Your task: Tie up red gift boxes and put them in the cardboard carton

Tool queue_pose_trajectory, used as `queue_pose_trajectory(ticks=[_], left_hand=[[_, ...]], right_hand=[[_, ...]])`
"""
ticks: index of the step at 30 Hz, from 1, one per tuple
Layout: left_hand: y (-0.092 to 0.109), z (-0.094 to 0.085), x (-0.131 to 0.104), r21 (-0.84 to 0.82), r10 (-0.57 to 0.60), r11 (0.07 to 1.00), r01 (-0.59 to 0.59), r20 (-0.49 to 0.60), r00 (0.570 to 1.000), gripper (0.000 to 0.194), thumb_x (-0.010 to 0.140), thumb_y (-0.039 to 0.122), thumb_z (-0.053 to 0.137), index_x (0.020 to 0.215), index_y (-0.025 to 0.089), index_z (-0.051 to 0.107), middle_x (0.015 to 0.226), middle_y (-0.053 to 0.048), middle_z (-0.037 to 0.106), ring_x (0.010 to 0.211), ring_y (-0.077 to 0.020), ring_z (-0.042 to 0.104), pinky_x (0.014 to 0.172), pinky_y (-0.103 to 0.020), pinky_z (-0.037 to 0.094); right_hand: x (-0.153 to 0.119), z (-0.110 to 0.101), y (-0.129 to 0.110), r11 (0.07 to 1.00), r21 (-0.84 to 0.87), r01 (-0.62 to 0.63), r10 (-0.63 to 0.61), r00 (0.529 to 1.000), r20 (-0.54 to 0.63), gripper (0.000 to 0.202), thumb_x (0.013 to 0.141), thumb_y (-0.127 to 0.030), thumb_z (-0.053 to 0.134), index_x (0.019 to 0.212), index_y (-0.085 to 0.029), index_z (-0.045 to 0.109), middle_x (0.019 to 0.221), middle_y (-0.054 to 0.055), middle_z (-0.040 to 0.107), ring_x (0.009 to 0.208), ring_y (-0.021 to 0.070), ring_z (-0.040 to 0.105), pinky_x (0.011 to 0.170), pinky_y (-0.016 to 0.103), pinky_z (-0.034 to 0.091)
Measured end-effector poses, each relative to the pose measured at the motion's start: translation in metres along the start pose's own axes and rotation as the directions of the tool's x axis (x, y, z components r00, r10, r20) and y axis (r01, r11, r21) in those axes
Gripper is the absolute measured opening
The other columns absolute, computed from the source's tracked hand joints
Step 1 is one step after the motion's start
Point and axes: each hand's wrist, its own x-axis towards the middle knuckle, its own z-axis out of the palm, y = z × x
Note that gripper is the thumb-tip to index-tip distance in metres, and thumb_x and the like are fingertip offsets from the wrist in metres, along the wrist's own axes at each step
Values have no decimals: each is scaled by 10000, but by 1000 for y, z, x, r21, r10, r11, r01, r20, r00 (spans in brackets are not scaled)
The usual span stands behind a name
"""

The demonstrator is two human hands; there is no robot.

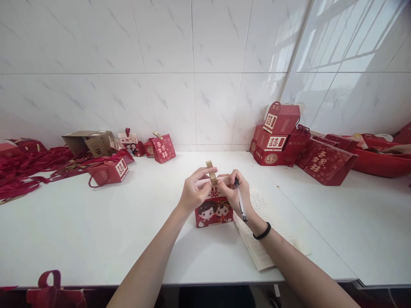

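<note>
A red and white gift box (214, 211) printed with two cartoon figures stands upright on the white table in front of me. A gold ribbon loop (211, 172) rises from its top. My left hand (195, 190) is closed on the box's top edge, beside the ribbon. On the other side, my right hand (236, 192) pinches the same top edge with thumb and finger. A clear pen with a black cap (240, 201) is also tucked in that right hand, pointing down along the wrist. The fingertips partly cover the box's upper edge.
An open notebook (263, 252) with writing lies under my right forearm. Stacked red gift boxes (272, 143) and a red basin (382, 162) stand at the right. Red ribbons (22, 167), a cardboard box (99, 143) and several gift boxes (164, 149) sit at the left and back.
</note>
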Motion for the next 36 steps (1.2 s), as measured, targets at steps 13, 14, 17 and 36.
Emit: queue_pose_trajectory(ticks=[13, 14, 17, 36], left_hand=[[-2, 1, -1, -10, -28, 1000, 28, -18, 999, 314, 739, 159, 517, 1025, 169, 647, 1044, -78, 629, 971, -189, 591, 753, -284, 553], [-3, 1, -1, -20, -31, 999, 30, -15, 999, 318, 742, 158, 515, 1032, 164, 645, 1052, -81, 631, 961, -186, 595, 749, -285, 556], [-4, 1, -1, -46, -30, 998, 30, -9, 999, 348, 754, 161, 518, 1085, 142, 623, 1056, -99, 650, 881, -171, 615, 714, -281, 563], [-24, 13, -20, -13, -118, 993, 118, -228, 967, 215, 745, 295, 586, 890, 177, 480, 716, -1, 599, 632, -141, 585, 593, -251, 470]], right_hand=[[0, 0, -2, 999, -11, 42, -42, 999, -23, 370, 714, -308, 648, 636, -214, 299, 544, -80, 292, 500, 87, 244, 465, 222, 234], [0, 0, -2, 999, -3, 38, -38, 999, -18, 373, 714, -309, 650, 639, -214, 297, 545, -80, 298, 501, 86, 247, 465, 220, 235], [0, 0, -1, 1000, 20, 22, -22, 1000, 2, 389, 722, -330, 652, 649, -214, 288, 543, -80, 318, 502, 83, 255, 464, 214, 240], [3, -13, 10, 981, -149, 125, -115, 991, 74, 373, 748, -403, 662, 675, -210, 351, 567, -65, 367, 515, 106, 330, 504, 238, 299]])
